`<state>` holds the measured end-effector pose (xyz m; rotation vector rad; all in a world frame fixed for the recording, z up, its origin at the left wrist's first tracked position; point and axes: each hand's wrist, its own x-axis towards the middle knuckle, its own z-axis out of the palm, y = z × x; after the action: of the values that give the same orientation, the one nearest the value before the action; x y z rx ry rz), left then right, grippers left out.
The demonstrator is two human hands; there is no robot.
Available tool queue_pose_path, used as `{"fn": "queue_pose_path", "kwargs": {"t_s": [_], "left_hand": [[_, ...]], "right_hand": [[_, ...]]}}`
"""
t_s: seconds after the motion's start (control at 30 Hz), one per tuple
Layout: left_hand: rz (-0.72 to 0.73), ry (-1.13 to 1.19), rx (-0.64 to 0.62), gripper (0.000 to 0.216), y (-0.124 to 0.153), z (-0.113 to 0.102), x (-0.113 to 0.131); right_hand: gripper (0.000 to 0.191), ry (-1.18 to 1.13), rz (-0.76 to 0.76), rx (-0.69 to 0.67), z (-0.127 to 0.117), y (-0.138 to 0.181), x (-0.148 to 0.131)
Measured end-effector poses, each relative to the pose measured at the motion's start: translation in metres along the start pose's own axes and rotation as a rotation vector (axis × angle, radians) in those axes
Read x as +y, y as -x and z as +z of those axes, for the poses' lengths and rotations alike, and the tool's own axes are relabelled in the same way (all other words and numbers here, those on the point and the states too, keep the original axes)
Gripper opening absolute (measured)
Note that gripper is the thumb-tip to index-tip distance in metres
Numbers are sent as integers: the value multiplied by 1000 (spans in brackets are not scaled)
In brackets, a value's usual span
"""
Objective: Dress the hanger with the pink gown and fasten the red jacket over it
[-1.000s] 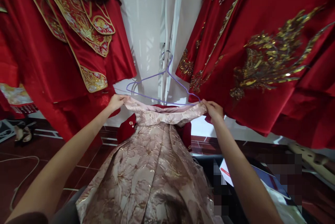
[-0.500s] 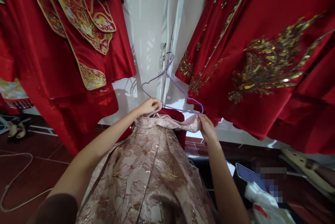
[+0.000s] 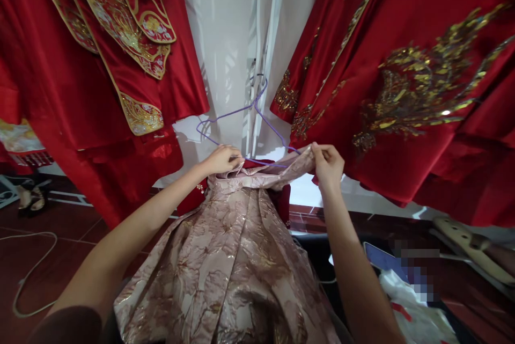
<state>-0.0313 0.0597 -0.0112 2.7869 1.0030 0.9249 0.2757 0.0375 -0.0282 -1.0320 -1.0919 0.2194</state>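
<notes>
A pink skirt (image 3: pixel 229 242) with a metallic floral pattern hangs down in front of me, its waistband at the top. My left hand (image 3: pixel 224 160) is closed on the waistband's left part, close to the hanger's lower bar. At the right end, my right hand (image 3: pixel 328 164) pinches the waistband and holds it up over the corner of a purple wire hanger (image 3: pixel 270 118). That right corner is covered by the cloth; the hanger's left corner is bare. The hook is up at a white pole. Dark red cloth (image 3: pixel 193 197) shows behind the skirt.
Red embroidered garments (image 3: pixel 189 75) hang at the left, and a red garment with gold sequins (image 3: pixel 406 97) hangs at the right. A phone-like device (image 3: pixel 384 261) and a white plastic bag (image 3: pixel 402 287) lie low at right. A pale cable (image 3: pixel 30 274) curves over the floor.
My right hand has risen and drawn the waistband's right end up over the hanger's corner. The hanger has turned and shifted left. My left hand has moved slightly left and up.
</notes>
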Motion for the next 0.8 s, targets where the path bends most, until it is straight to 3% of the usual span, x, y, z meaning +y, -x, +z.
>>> {"fn": "queue_pose_path", "kwargs": {"t_s": [0.23, 0.37, 0.47, 0.57, 0.7, 0.73, 0.8], "left_hand": [[-67, 231, 13, 28, -16, 37, 25], [-42, 329, 53, 30, -18, 52, 34], [-17, 420, 86, 31, -17, 47, 30], [-84, 512, 226, 33, -10, 33, 9], [-543, 370, 609, 36, 18, 15, -44], [-647, 301, 673, 37, 27, 11, -59], [-738, 182, 682, 35, 45, 7, -86]], "right_hand": [[33, 256, -231, -23, 51, -30, -26], [29, 340, -330, -48, 51, -24, -26], [28, 331, -372, -96, 46, -24, -26], [31, 297, -382, -104, 43, -27, -26], [33, 275, -347, -121, 43, -36, -21], [33, 265, -333, -132, 43, -38, -20], [32, 249, -321, -149, 43, -41, -17]]}}
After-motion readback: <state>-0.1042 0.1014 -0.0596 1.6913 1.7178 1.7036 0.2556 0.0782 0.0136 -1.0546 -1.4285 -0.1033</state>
